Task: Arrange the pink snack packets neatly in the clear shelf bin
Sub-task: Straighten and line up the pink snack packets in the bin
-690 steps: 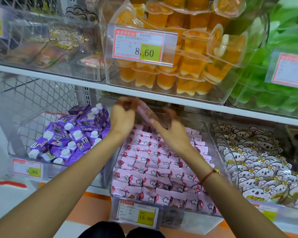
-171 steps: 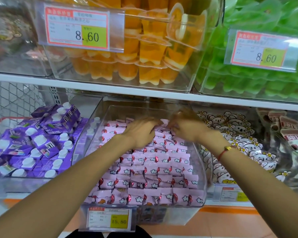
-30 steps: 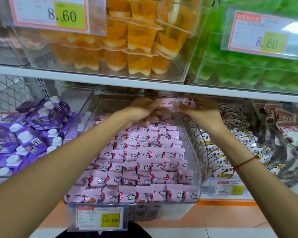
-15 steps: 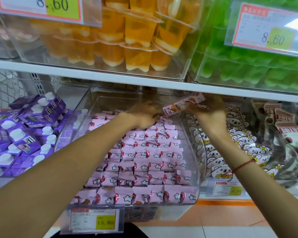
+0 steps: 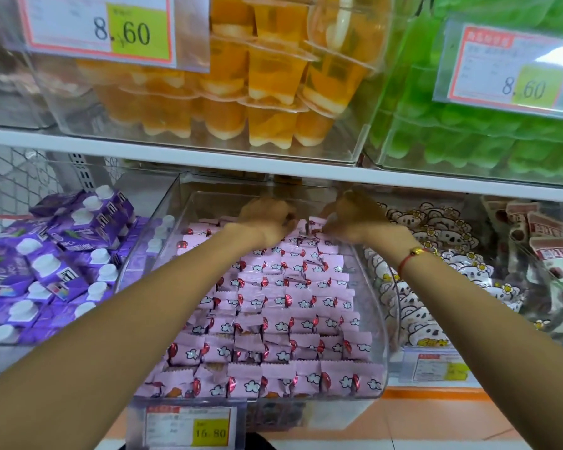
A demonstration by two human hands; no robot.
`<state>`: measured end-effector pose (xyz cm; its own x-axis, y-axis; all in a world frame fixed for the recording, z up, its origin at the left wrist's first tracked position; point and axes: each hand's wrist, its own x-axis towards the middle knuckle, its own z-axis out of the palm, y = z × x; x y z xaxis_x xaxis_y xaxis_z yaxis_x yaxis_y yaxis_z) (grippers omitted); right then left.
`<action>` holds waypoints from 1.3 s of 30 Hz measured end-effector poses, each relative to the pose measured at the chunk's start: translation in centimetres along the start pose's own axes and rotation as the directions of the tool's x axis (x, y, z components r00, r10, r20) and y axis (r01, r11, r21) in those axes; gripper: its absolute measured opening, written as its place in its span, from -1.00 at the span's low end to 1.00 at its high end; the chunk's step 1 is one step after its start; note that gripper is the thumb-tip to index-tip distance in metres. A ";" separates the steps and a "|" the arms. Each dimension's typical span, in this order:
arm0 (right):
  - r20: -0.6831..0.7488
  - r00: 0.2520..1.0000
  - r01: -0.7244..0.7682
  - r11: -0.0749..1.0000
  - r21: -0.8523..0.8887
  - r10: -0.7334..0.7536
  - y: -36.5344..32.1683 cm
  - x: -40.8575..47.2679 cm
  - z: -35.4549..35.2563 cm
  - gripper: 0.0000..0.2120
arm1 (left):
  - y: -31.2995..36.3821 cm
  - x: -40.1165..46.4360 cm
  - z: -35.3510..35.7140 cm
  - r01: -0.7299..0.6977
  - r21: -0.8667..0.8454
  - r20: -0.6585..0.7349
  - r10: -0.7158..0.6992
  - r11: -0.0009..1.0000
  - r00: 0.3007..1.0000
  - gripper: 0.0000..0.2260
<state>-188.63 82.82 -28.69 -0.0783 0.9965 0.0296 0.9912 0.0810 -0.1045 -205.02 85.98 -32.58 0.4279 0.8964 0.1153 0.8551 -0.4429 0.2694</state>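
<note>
A clear shelf bin [image 5: 382, 336] holds several rows of pink snack packets [image 5: 273, 326] with white flower and red prints. Both of my hands reach deep into the back of the bin, under the upper shelf. My left hand [image 5: 267, 219] and my right hand [image 5: 355, 219] are curled close together, fingertips pinching a pink packet [image 5: 312, 224] that sits at the top of the back row. My right wrist wears a red cord bracelet. The fingertips are partly hidden by the packets.
The white shelf board [image 5: 208, 157] runs just above my hands. Purple cartons [image 5: 46, 264] fill the left bin, panda-print packets [image 5: 436, 254] the right one. Orange jelly cups [image 5: 257, 92] and green packs [image 5: 485, 141] sit above. A price tag [image 5: 189, 425] hangs on the bin front.
Both hands have lowered the pink packet, held up near the shelf edge half a second ago, down onto the back row of the bin.
</note>
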 end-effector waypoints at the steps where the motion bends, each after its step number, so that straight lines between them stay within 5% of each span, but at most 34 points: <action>1: 0.034 0.999 0.009 1.000 0.001 -0.009 0.0 0.0 -0.1 -0.72 | 0.2 0.2 0.1 0.016 0.002 -0.017 -0.016 1.000 1.000 -0.75; 5: 0.018 1.000 0.024 1.000 -0.011 -0.023 0.1 -0.1 0.0 -0.67 | 0.5 0.7 0.7 0.046 0.016 -0.076 -0.045 0.999 0.996 -0.80; 14: -0.372 0.927 0.140 0.964 0.228 -0.047 1.0 -3.6 0.3 -0.73 | 1.0 0.4 0.3 0.089 -0.169 -0.082 -0.104 0.982 0.991 -0.87; 22: -0.329 0.944 0.187 0.861 0.474 -0.024 0.9 -4.2 -0.3 -0.79 | 0.6 -0.1 -0.6 0.031 -0.413 -0.243 -0.143 0.910 0.959 -0.89; 26: -0.286 0.958 0.144 0.836 0.530 0.017 -0.3 -3.1 -0.4 -0.72 | 0.7 -0.7 -1.9 -0.015 -0.711 -0.207 -0.188 0.703 0.960 -0.94; 30: -0.205 0.978 0.100 0.810 0.578 0.026 -1.2 -2.8 -0.4 -0.60 | 0.2 -2.0 -3.3 -0.065 -0.873 -0.279 -0.385 0.483 0.880 -0.91; 33: -0.205 0.973 0.200 0.819 0.538 -0.103 -1.4 -3.8 -0.1 -0.31 | -0.7 -3.4 -4.0 0.038 -0.978 -0.063 -0.467 0.205 0.882 -0.95; 35: -0.299 0.939 0.321 0.737 0.595 -0.167 -1.5 -4.5 0.0 -0.44 | -0.7 -4.1 -4.4 0.161 -0.985 0.117 -0.425 0.069 0.897 -0.92; 37: -0.326 0.938 0.312 0.689 0.654 -0.116 -1.6 -5.0 -0.1 -0.61 | -0.5 -4.5 -4.4 0.258 -0.960 0.207 -0.352 0.106 0.913 -0.91; 39: -0.188 0.982 0.166 0.614 0.771 -0.029 -1.4 -5.4 -0.4 -0.70 | -0.5 -4.7 -4.4 0.254 -0.907 0.169 -0.260 0.336 0.951 -0.79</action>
<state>-189.57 77.28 -28.35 -0.0854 0.9719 0.2192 0.5137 0.2315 -0.8261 -208.75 82.01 -29.05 0.2339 0.9645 -0.1224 0.1303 0.0936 0.9870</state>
